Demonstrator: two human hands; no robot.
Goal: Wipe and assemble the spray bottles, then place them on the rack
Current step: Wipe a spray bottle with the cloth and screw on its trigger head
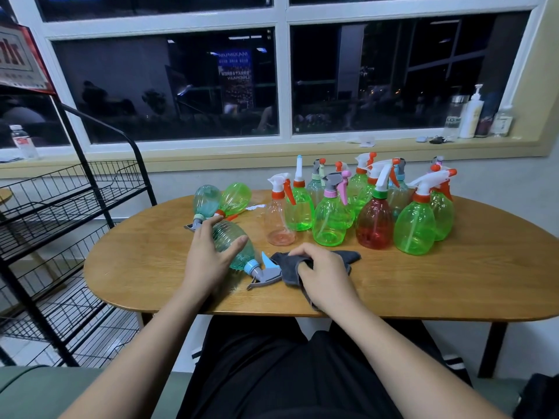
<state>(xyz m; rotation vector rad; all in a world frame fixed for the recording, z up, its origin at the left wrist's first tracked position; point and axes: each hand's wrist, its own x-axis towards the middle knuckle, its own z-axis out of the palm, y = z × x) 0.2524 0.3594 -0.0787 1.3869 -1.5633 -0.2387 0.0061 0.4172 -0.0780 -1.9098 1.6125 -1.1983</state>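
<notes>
Two hands near the front edge of the tabletop (423,282): left hand (207,261) wraps round a teal spray bottle (227,234) lying on its side, right hand (325,275) clutches a grey cloth (348,256) right by its trigger end.

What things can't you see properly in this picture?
All in the head view:
The back-row spray bottles are partly hidden by the front bottles.
The black rack is cut off by the left edge.
The grey cloth is partly under the right hand.
The teal bottle is partly covered by the left hand.
The windowsill bottles have labels too small to read.
</notes>
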